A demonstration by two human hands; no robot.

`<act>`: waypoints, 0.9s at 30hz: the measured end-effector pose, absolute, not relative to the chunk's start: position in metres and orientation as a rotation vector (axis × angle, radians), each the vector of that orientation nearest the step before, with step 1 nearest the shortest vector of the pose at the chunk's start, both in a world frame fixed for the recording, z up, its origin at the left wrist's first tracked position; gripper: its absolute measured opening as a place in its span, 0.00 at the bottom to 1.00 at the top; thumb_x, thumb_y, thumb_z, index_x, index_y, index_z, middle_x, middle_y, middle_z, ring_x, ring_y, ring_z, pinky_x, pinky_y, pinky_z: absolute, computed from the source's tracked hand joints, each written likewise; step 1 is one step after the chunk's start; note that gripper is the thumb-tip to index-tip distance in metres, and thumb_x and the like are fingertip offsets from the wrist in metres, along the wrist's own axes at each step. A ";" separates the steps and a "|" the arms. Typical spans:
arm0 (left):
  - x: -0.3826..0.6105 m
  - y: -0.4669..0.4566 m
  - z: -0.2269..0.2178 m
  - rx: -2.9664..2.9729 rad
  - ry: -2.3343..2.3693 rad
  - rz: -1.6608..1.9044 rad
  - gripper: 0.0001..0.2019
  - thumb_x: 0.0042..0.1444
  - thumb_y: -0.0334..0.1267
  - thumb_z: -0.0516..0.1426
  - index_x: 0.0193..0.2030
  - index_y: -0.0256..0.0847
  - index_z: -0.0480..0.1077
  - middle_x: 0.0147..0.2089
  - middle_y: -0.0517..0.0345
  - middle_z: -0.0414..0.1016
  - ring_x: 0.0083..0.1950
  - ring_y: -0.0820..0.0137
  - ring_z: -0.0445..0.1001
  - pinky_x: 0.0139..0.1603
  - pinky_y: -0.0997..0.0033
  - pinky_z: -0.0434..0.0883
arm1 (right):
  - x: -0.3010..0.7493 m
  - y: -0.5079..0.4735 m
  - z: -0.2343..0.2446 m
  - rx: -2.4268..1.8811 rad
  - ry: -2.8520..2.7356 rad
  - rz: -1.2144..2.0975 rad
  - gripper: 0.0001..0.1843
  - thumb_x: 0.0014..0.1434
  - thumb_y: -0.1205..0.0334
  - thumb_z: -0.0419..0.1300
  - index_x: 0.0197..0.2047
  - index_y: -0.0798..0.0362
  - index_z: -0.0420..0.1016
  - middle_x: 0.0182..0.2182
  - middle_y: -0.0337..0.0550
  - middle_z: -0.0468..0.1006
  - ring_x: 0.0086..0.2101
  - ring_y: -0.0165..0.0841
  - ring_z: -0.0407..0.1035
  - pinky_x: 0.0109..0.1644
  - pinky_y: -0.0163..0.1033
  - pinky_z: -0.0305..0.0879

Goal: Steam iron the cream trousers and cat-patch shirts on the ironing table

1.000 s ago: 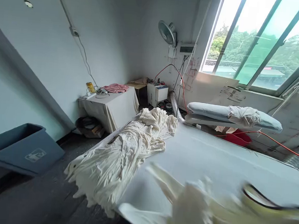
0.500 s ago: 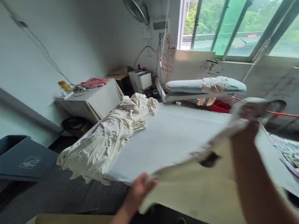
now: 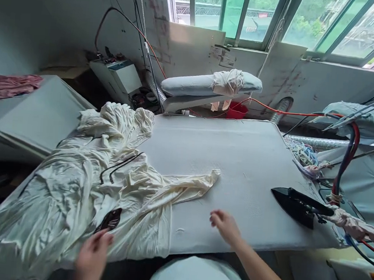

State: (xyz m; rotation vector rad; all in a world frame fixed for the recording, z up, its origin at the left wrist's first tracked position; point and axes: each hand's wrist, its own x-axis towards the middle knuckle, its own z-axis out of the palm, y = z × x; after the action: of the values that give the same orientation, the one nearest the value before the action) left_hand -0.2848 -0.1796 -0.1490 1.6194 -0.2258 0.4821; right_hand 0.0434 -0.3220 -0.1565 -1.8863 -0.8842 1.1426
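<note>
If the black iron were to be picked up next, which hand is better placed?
Probably the right hand: it looks empty and is nearer the black iron. The left hand is farther off, over by the cream cloth.

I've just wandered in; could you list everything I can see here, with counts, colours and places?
Garments: several, cream, piled on the table's left
Dark patch: one, blackish, on the pile
Table: one, whitish, centre
Iron: one, black, table's right end
Padded board: one, pale blue, behind the table
Crumpled cloth: one, off-white, on that board
Bucket: one, red, behind the table
Pink cloth: one, pink, far left
Cabinet: one, white, back left
Tangled strips: many, blue and white, right
Window panes: several, some green, back wall
Left hand: one, bare, at the pile's near edge
Right hand: one, bare, over the table's near side
</note>
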 end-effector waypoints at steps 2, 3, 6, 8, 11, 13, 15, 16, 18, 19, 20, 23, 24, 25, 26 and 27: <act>-0.261 -0.160 -0.156 1.710 0.407 0.750 0.23 0.67 0.44 0.45 0.33 0.36 0.77 0.26 0.52 0.79 0.31 0.66 0.74 0.37 0.72 0.75 | 0.057 -0.284 -0.156 -1.969 -0.751 0.885 0.22 0.58 0.47 0.53 0.41 0.57 0.76 0.33 0.48 0.81 0.30 0.36 0.73 0.37 0.39 0.68; -0.242 -0.148 -0.157 1.725 0.741 0.835 0.15 0.63 0.40 0.49 0.35 0.40 0.77 0.31 0.55 0.81 0.28 0.68 0.75 0.35 0.73 0.75 | 0.057 -0.262 -0.155 -1.996 -0.726 0.811 0.23 0.56 0.44 0.55 0.40 0.56 0.76 0.33 0.48 0.81 0.30 0.36 0.73 0.37 0.39 0.67; -0.180 -0.112 -0.149 1.837 1.192 0.712 0.11 0.58 0.44 0.55 0.38 0.42 0.77 0.39 0.55 0.82 0.38 0.66 0.79 0.42 0.70 0.75 | 0.050 -0.214 -0.154 -2.011 -0.719 0.760 0.22 0.51 0.40 0.61 0.29 0.53 0.75 0.27 0.43 0.78 0.29 0.35 0.71 0.34 0.37 0.64; -0.147 -0.098 -0.143 1.967 1.038 0.522 0.13 0.59 0.46 0.54 0.41 0.42 0.76 0.43 0.54 0.81 0.42 0.64 0.78 0.48 0.66 0.75 | 0.059 -0.215 -0.155 -2.003 -0.683 0.722 0.23 0.52 0.38 0.59 0.27 0.52 0.73 0.25 0.41 0.76 0.28 0.34 0.69 0.34 0.36 0.63; -0.130 -0.102 -0.141 2.063 0.849 0.438 0.14 0.63 0.47 0.52 0.42 0.43 0.76 0.42 0.54 0.80 0.44 0.65 0.77 0.50 0.64 0.73 | 0.098 -0.265 -0.150 -2.023 -0.505 0.564 0.28 0.56 0.34 0.52 0.29 0.52 0.71 0.23 0.41 0.73 0.27 0.33 0.67 0.32 0.36 0.63; -0.134 -0.117 -0.147 2.098 0.748 0.447 0.12 0.63 0.45 0.53 0.41 0.44 0.76 0.43 0.54 0.80 0.47 0.64 0.77 0.52 0.63 0.73 | 0.122 -0.303 -0.141 -2.046 -0.359 0.467 0.29 0.56 0.32 0.51 0.29 0.52 0.69 0.22 0.41 0.72 0.24 0.32 0.65 0.29 0.36 0.62; -0.141 -0.137 -0.156 2.107 0.752 0.540 0.10 0.63 0.41 0.53 0.40 0.44 0.75 0.44 0.54 0.80 0.49 0.63 0.77 0.54 0.62 0.72 | 0.124 -0.315 -0.136 -2.071 -0.348 0.520 0.28 0.56 0.33 0.53 0.28 0.52 0.70 0.23 0.41 0.73 0.24 0.32 0.66 0.28 0.36 0.61; -0.144 -0.147 -0.160 2.099 0.792 0.601 0.10 0.63 0.39 0.53 0.40 0.44 0.75 0.44 0.54 0.80 0.50 0.63 0.77 0.54 0.62 0.72 | 0.117 -0.307 -0.137 -2.092 -0.407 0.602 0.27 0.55 0.34 0.55 0.28 0.52 0.71 0.24 0.42 0.74 0.25 0.33 0.67 0.29 0.36 0.61; -0.146 -0.163 -0.163 2.091 0.893 0.699 0.10 0.64 0.38 0.51 0.41 0.44 0.75 0.44 0.54 0.80 0.50 0.64 0.77 0.54 0.62 0.73 | 0.087 -0.273 -0.144 -2.128 -0.550 0.765 0.24 0.50 0.37 0.62 0.29 0.52 0.73 0.26 0.42 0.76 0.27 0.34 0.68 0.31 0.36 0.61; -0.146 -0.169 -0.163 2.110 0.934 0.727 0.11 0.64 0.37 0.51 0.42 0.44 0.75 0.45 0.53 0.80 0.51 0.63 0.77 0.55 0.61 0.73 | 0.069 -0.251 -0.148 -2.139 -0.583 0.798 0.22 0.47 0.40 0.65 0.28 0.52 0.73 0.26 0.42 0.76 0.28 0.35 0.68 0.32 0.36 0.60; -0.147 -0.172 -0.162 2.149 0.974 0.748 0.11 0.64 0.37 0.51 0.43 0.44 0.75 0.48 0.52 0.79 0.53 0.62 0.76 0.58 0.59 0.72 | 0.054 -0.230 -0.150 -2.139 -0.586 0.800 0.20 0.46 0.43 0.66 0.27 0.52 0.72 0.26 0.41 0.75 0.29 0.34 0.67 0.32 0.36 0.59; -0.160 -0.173 -0.158 2.331 1.210 0.765 0.16 0.62 0.38 0.53 0.56 0.42 0.72 0.62 0.46 0.73 0.66 0.57 0.68 0.67 0.52 0.64 | 0.044 -0.198 -0.141 -2.066 -0.519 0.739 0.15 0.51 0.48 0.59 0.25 0.51 0.66 0.23 0.38 0.71 0.27 0.31 0.64 0.31 0.35 0.58; -0.168 -0.173 -0.158 2.388 1.313 0.731 0.21 0.61 0.38 0.54 0.61 0.41 0.69 0.66 0.45 0.69 0.69 0.55 0.64 0.70 0.50 0.61 | 0.056 -0.201 -0.135 -2.033 -0.508 0.721 0.14 0.53 0.49 0.56 0.25 0.51 0.65 0.23 0.38 0.70 0.26 0.30 0.63 0.31 0.35 0.58; -0.178 -0.174 -0.160 2.440 1.385 0.671 0.26 0.59 0.36 0.55 0.65 0.41 0.65 0.69 0.44 0.65 0.72 0.54 0.61 0.71 0.49 0.59 | 0.075 -0.211 -0.129 -2.005 -0.501 0.711 0.14 0.54 0.49 0.54 0.27 0.51 0.64 0.23 0.37 0.69 0.26 0.30 0.63 0.30 0.35 0.58; -0.189 -0.176 -0.162 2.491 1.409 0.593 0.30 0.57 0.34 0.55 0.68 0.41 0.63 0.72 0.45 0.62 0.73 0.54 0.58 0.72 0.50 0.58 | 0.096 -0.227 -0.125 -1.985 -0.490 0.698 0.15 0.54 0.47 0.53 0.28 0.51 0.64 0.22 0.36 0.69 0.25 0.30 0.63 0.28 0.35 0.58; -0.199 -0.179 -0.165 2.546 1.366 0.512 0.32 0.56 0.32 0.55 0.69 0.42 0.61 0.73 0.46 0.60 0.74 0.55 0.57 0.72 0.51 0.58 | 0.119 -0.247 -0.123 -1.977 -0.482 0.693 0.16 0.54 0.46 0.54 0.30 0.51 0.65 0.21 0.36 0.69 0.24 0.30 0.63 0.27 0.35 0.58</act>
State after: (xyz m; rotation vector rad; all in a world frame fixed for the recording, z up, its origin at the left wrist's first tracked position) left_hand -0.1993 -0.1790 -0.1655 2.5457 1.3660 0.5123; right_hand 0.1187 -0.2470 -0.1234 -1.9772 -0.4820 0.6934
